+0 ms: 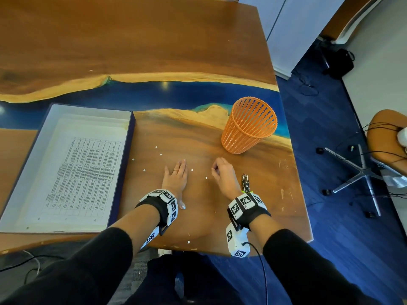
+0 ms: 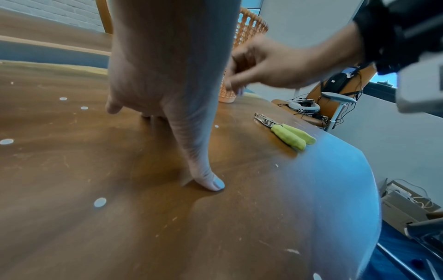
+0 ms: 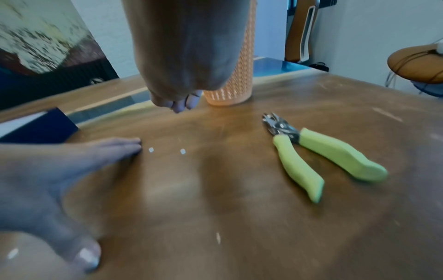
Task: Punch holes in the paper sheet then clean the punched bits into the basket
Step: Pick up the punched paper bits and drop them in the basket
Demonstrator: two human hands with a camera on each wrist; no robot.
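Your left hand (image 1: 176,177) lies flat, fingers straight, on the table (image 1: 154,51). Your right hand (image 1: 222,172) hovers with fingertips pinched together; contents indiscernible. Punched bits (image 1: 160,154) scatter toward the sheet (image 1: 83,172) side of the basket (image 1: 250,125), punch (image 3: 318,151) near the table edge.

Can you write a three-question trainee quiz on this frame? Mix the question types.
1. True or false: the punch is held in the right hand.
2. The basket stands: A) upright on the table, B) tipped over, C) inside the box.
3. Fill in: the left hand lies ___ on the table among the paper bits.

Key: 1 false; 2 A; 3 flat.
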